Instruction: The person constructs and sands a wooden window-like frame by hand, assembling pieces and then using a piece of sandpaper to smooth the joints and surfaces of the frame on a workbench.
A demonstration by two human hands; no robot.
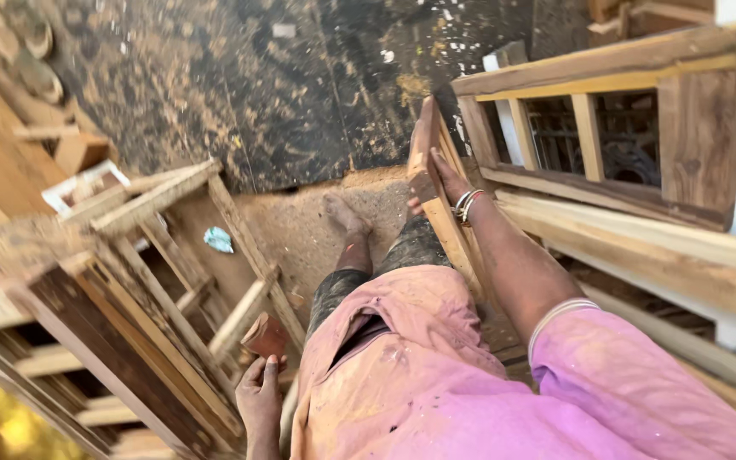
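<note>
Your right hand (438,175) is closed around the upper end of a long wooden plank (440,200), thumb on the near face, metal bangles at the wrist. The plank is narrow, rough-sawn and reddish, standing tilted beside your right leg, its lower end hidden behind your pink shirt. Your left hand (259,388) pinches a small reddish-brown block (264,335) between fingertips and thumb; it looks rounded at the edges and dusty. Just beside it leans a slatted wooden frame (172,255) of pale, unfinished rails. A larger panelled frame (632,128) stands to the right. Sawdust coats the dark floor (283,94) in gritty patches, thickest around your bare foot (344,213).
</note>
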